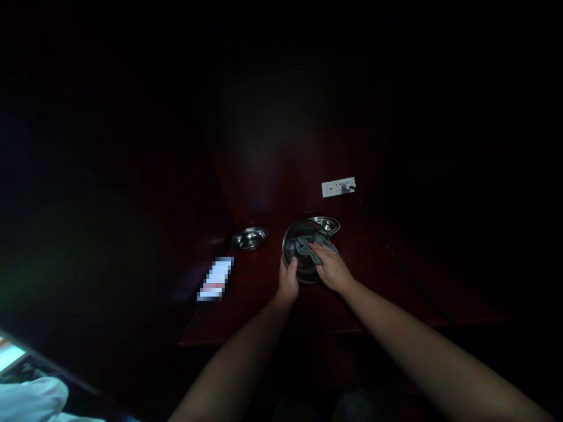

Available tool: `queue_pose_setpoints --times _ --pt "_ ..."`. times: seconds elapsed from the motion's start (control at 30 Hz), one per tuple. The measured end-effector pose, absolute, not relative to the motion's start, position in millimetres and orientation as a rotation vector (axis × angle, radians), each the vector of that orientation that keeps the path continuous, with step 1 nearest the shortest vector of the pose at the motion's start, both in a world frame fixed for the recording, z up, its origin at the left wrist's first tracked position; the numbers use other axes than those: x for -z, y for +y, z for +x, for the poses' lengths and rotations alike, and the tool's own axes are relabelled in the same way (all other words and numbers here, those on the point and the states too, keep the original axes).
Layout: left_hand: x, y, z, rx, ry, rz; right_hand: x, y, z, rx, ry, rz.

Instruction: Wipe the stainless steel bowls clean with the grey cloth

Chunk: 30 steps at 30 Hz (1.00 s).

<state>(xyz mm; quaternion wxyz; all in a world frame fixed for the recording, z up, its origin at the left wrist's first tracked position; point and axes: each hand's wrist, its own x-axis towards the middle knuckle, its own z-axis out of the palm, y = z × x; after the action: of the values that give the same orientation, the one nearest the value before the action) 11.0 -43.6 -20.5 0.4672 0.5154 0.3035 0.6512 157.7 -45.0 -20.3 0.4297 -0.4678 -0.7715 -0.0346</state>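
A round, shiny metal bowl is tilted up above the dark red table, its inside facing me. My left hand grips its lower left rim, thumb over the edge and the other fingers hidden behind. Against the inside of the bowl, my right hand presses a crumpled grey-green cloth. Behind the bowl, partly covered by it, lies a second metal dish. Another shallow metal bowl rests on the table to the left.
A lit phone, its screen blurred out, lies at the table's left side. On the wall behind is a white power socket with a plug and dark cord. The table's front edge runs below my hands. Pale fabric shows at lower left.
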Motion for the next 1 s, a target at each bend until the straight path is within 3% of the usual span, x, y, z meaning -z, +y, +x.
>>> queue_pose_setpoints --times 0.53,0.73,1.0 --pt "22 -40 6 -1.623 0.795 1.313 12 -54 159 -0.095 -1.813 -1.089" --pt "15 -39 2 -1.683 0.936 1.161 -10 -29 179 -0.466 -1.045 -1.029" --pt "1 -12 -4 -1.777 0.893 1.231 -31 27 225 -0.353 -0.656 -1.101"
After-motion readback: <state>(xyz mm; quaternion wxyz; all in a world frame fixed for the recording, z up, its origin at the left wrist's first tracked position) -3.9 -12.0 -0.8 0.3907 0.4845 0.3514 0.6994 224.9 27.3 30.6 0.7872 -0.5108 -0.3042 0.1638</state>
